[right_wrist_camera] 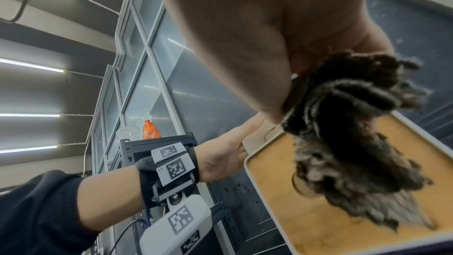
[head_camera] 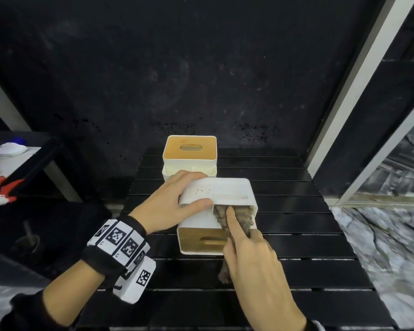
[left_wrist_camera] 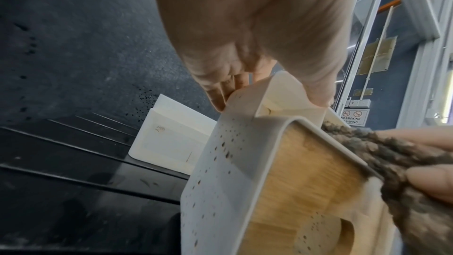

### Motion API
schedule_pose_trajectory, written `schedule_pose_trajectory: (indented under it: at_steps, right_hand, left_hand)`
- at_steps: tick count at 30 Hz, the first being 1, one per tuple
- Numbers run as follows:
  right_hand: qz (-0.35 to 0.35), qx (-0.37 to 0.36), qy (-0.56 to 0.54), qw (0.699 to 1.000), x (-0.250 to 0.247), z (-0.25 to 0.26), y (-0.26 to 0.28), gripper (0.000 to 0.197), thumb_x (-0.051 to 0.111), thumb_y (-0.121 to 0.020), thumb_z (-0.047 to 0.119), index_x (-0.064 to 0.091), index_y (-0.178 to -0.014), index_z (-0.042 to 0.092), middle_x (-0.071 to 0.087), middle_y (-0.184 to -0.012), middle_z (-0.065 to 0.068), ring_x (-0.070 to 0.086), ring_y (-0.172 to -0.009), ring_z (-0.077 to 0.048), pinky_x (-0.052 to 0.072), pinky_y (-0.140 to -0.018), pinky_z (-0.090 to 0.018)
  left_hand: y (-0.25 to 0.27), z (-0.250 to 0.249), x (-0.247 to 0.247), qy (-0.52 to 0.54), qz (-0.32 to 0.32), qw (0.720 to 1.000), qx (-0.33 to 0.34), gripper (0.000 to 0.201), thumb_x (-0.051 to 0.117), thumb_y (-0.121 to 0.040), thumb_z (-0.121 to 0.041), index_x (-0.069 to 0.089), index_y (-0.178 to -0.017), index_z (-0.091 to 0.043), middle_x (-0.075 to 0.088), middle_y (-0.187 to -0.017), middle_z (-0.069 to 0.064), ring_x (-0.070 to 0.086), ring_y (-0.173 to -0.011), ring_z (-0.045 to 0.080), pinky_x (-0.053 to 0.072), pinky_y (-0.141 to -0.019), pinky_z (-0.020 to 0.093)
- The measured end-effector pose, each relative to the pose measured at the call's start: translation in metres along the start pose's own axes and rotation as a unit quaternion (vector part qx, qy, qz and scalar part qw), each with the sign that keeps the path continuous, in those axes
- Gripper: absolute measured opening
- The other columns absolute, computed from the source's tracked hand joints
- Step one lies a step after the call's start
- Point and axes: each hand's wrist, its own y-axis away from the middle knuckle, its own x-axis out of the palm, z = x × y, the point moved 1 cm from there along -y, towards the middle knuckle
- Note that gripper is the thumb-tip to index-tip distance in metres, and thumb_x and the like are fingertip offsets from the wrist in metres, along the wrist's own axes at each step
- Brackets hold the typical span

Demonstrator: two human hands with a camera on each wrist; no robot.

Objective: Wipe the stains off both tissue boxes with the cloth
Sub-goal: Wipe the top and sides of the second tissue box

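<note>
A white tissue box (head_camera: 227, 191) with a wooden lid lies on its side on the black slatted table (head_camera: 296, 271), lid (head_camera: 198, 238) facing me. My left hand (head_camera: 175, 201) grips its left end, thumb across the upper face. My right hand (head_camera: 251, 256) holds a brown shaggy cloth (head_camera: 243, 217) and presses it on the box's upper face with a straight forefinger. Dark specks dot the box's side (left_wrist_camera: 220, 172). In the right wrist view the cloth (right_wrist_camera: 348, 143) hangs over the wooden lid (right_wrist_camera: 343, 220). A second white tissue box (head_camera: 189, 155) stands upright behind.
A dark speckled wall (head_camera: 201, 68) rises behind the table. A black shelf (head_camera: 22, 163) with white and red items stands at the left. A glass door and frame (head_camera: 368, 139) lie at the right, with marble floor (head_camera: 380, 235) below.
</note>
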Motion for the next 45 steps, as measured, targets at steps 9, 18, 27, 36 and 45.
schedule_pose_trajectory:
  at_steps: [9, 18, 27, 36, 45]
  right_hand:
    - [-0.052, -0.014, -0.201, 0.978, 0.013, -0.008, 0.011, 0.059, 0.035, -0.106, 0.028, 0.011, -0.158, 0.045, 0.040, -0.109, 0.004, 0.053, -0.089, -0.010, 0.052, -0.084, -0.024]
    - [-0.021, -0.025, 0.016, 0.999, -0.002, 0.002, -0.001, 0.068, 0.008, -0.096, 0.067, -0.001, -0.158, 0.041, 0.052, -0.111, -0.002, 0.066, -0.090, -0.024, 0.051, -0.073, -0.029]
    - [-0.067, -0.018, 0.051, 0.996, 0.003, -0.002, 0.006, 0.061, 0.015, -0.101, 0.061, 0.000, -0.158, 0.045, 0.059, -0.100, -0.002, 0.069, -0.075, -0.020, 0.044, -0.057, -0.028]
    - [-0.039, -0.007, 0.088, 0.995, 0.001, 0.007, 0.009, 0.063, 0.031, -0.098, 0.059, 0.029, -0.157, 0.036, 0.065, -0.089, -0.008, 0.064, -0.052, -0.018, 0.028, -0.042, -0.025]
    - [-0.033, -0.050, 0.046, 0.997, 0.003, 0.000, 0.002, 0.064, 0.015, -0.102, 0.061, -0.007, -0.158, 0.038, 0.057, -0.107, -0.004, 0.062, -0.076, -0.020, 0.038, -0.059, -0.028]
  left_hand:
    - [0.001, -0.001, 0.003, 0.001, -0.014, 1.000, 0.006, 0.063, 0.054, -0.083, -0.075, 0.040, -0.139, -0.050, 0.043, -0.133, -0.030, 0.042, -0.126, -0.006, 0.043, -0.105, 0.027]
    - [0.001, -0.001, 0.003, 0.011, -0.018, 1.000, 0.010, 0.065, 0.055, -0.084, -0.073, 0.041, -0.142, -0.048, 0.041, -0.130, -0.037, 0.039, -0.127, -0.012, 0.040, -0.100, 0.020]
    - [0.002, 0.000, 0.003, 0.020, -0.024, 0.999, 0.011, 0.063, 0.055, -0.083, -0.074, 0.041, -0.140, -0.048, 0.042, -0.132, -0.035, 0.036, -0.129, -0.014, 0.038, -0.097, 0.015]
    - [0.004, -0.003, 0.004, 0.018, -0.026, 0.999, 0.004, 0.071, 0.054, -0.081, -0.076, 0.043, -0.143, -0.045, 0.044, -0.136, -0.028, 0.038, -0.127, -0.013, 0.039, -0.097, 0.015]
    - [0.004, -0.004, 0.003, 0.018, -0.020, 1.000, 0.006, 0.064, 0.053, -0.080, -0.077, 0.041, -0.138, -0.051, 0.041, -0.130, -0.038, 0.036, -0.126, -0.017, 0.039, -0.094, 0.014]
